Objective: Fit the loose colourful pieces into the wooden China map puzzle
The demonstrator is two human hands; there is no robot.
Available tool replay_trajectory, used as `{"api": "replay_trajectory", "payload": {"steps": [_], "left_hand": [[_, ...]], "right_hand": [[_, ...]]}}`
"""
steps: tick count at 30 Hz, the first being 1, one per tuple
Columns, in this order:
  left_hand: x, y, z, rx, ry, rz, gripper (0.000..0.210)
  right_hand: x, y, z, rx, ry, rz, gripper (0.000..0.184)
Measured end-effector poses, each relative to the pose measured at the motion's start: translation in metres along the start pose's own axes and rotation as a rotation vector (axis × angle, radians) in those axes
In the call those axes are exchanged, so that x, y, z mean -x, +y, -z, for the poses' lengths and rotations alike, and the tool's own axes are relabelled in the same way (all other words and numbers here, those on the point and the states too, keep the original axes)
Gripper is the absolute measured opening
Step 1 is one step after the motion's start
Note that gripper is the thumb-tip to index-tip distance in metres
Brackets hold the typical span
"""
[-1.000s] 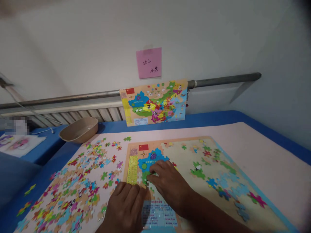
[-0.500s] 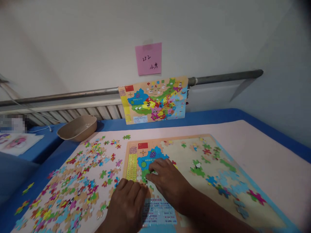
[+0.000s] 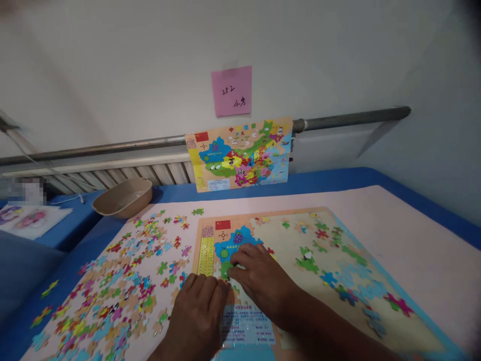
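Note:
A partly assembled map jigsaw puzzle (image 3: 240, 321) lies in its tray, with joined pieces along the left side. My right hand (image 3: 263, 281) reaches over it from the right, thumb and index finger closed at a green puzzle piece (image 3: 225, 269) below the blue region. My left hand (image 3: 199, 311) rests at the puzzle's lower left with its fingers curled down and pressed together. What lies beneath those fingertips is hidden. Loose clusters, such as a green one with a white animal (image 3: 307, 256) and a light-blue one (image 3: 361, 281), lie on the tray's bare right part.
Many loose puzzle pieces (image 3: 124, 281) spread over the pink table cover (image 3: 379, 220) on the left. A beige basin (image 3: 124, 197) stands at the back left. A printed reference map (image 3: 240, 158) hangs from the pipe (image 3: 349, 118), below a pink note (image 3: 232, 92).
The view has shifted slightly. Both hands keep nearly the same place on the puzzle, and no piece has visibly moved.

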State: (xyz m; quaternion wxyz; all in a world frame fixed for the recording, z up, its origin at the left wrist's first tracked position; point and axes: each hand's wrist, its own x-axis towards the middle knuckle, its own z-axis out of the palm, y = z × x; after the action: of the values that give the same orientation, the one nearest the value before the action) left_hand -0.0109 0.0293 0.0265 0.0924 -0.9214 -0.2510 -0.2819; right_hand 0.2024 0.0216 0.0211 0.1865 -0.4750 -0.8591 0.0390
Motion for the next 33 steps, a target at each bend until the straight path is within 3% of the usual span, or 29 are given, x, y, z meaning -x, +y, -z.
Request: {"api": "replay_trajectory", "payload": {"steps": [8, 21, 33], "left_hand": [[0.0031, -0.0012, -0.0006, -0.009, 0.043, -0.035, 0.026], [0.0035, -0.0017, -0.0049, 0.008, -0.031, -0.037, 0.024], [-0.0009, -0.0007, -0.0027, 0.074, -0.129, 0.076, 0.024]], "right_hand": [[-0.0004, 0.0001, 0.0033, 0.001, -0.014, 0.014, 0.007], [-0.0009, 0.0006, 0.0027, 0.001, -0.04, 0.012, 0.009], [-0.0021, -0.0016, 0.0091, 0.012, -0.052, 0.019, 0.008]]}}
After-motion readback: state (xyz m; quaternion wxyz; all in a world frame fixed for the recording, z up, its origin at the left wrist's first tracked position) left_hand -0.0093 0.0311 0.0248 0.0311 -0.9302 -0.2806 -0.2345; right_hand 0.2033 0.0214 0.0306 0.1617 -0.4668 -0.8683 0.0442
